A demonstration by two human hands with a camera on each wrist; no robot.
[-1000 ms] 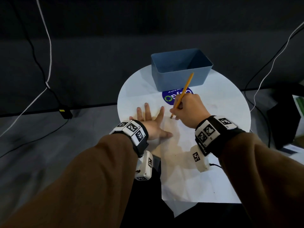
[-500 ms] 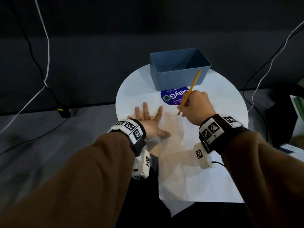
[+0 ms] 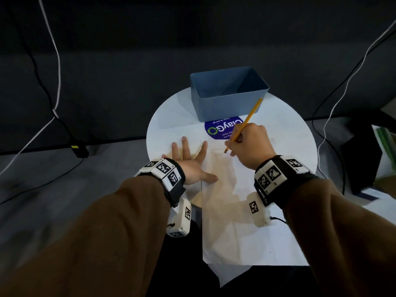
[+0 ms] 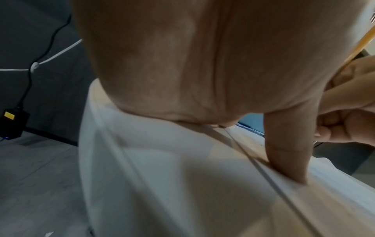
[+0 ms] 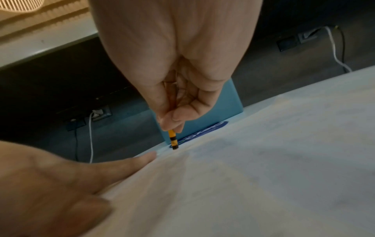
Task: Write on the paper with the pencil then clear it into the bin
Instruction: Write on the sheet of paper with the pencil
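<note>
reading the labels first: a round dark-blue sticker sits on the white round table, just in front of the blue bin, partly hidden by the right hand. seen upside down from the head view, it carries the word "claygo" in white with a green recycling mark, a small line "clean as you go" beside it, and further small print cut off by the hand. black-and-white square code tags cover the wristbands and the small white camera units below each wrist. no writing can be made out on the paper.

paper: a white sheet lying flat on the table, its near edge overhanging the table toward the person, its far edge close to the sticker.

right hand: fingers curled round a yellow pencil, gripping it low on the shaft. the dark tip points down at the far end of the paper; whether it touches the sheet cannot be told for certain. the upper end leans away toward the bin's near right corner. the right wrist view shows black bands on the pencil just below the fingers.

left hand: fingers straight and spread, palm down, lying across the paper's left edge, with the thumb pressing on the sheet. it holds nothing.

bin: stands upright at the far side of the table, beyond both hands.
</note>
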